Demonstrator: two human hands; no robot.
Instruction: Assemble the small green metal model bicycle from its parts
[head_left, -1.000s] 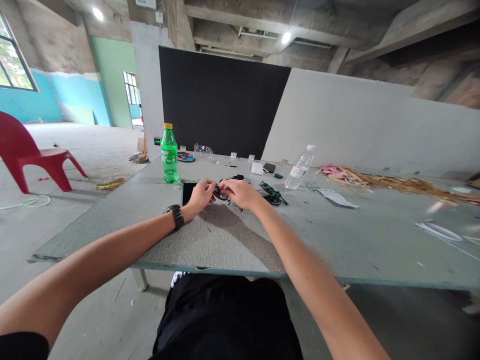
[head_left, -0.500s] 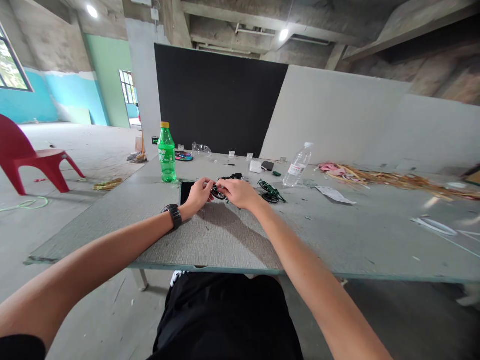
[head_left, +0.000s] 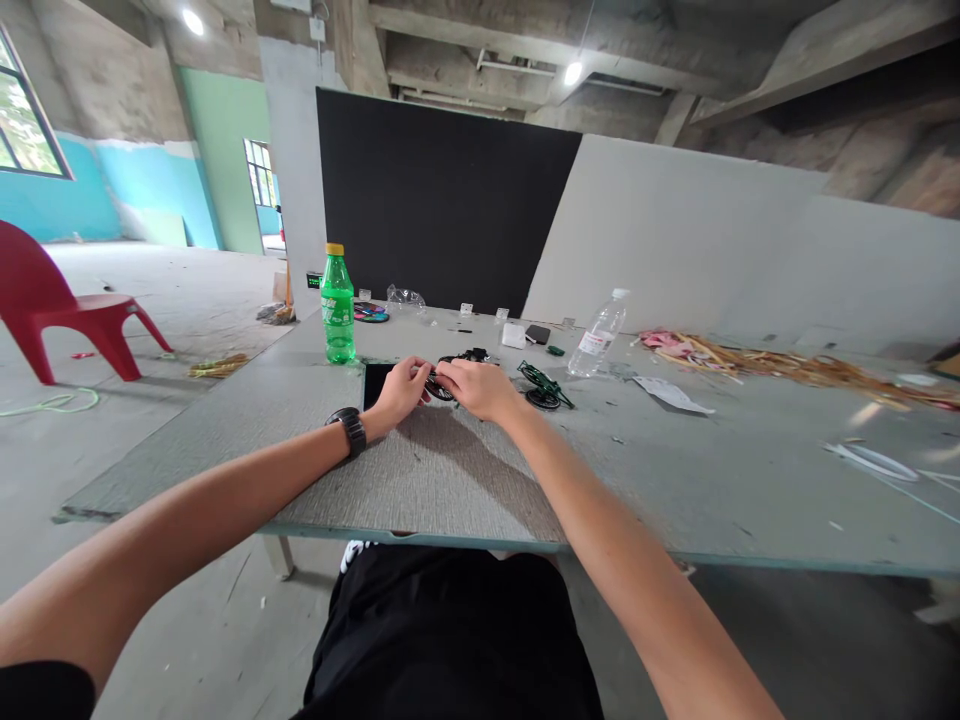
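Both hands meet over the table around a small black spoked toy wheel (head_left: pixel 439 388). My left hand (head_left: pixel 402 388), with a dark watch on its wrist, pinches it from the left. From the right, the closed fingers of my right hand (head_left: pixel 476 386) grip it and cover part of it. Black toy parts (head_left: pixel 472 355) show just behind the hands. A dark flat panel (head_left: pixel 375 382) lies partly under my left hand. To the right of my right hand rests a dark green toy bicycle (head_left: pixel 546 387) with a black wheel.
A green bottle (head_left: pixel 338 315) with a yellow cap stands at left, and a clear bottle (head_left: pixel 598 338) at right. Behind lie a white case (head_left: pixel 514 335) and a black box (head_left: pixel 538 334). A paper sheet (head_left: pixel 673 394) and wood strips (head_left: pixel 795 370) lie rightward.
The hands keep their grip on the toy wheel, almost unmoved. The whole view has shifted very slightly; the objects on the table stay in place.
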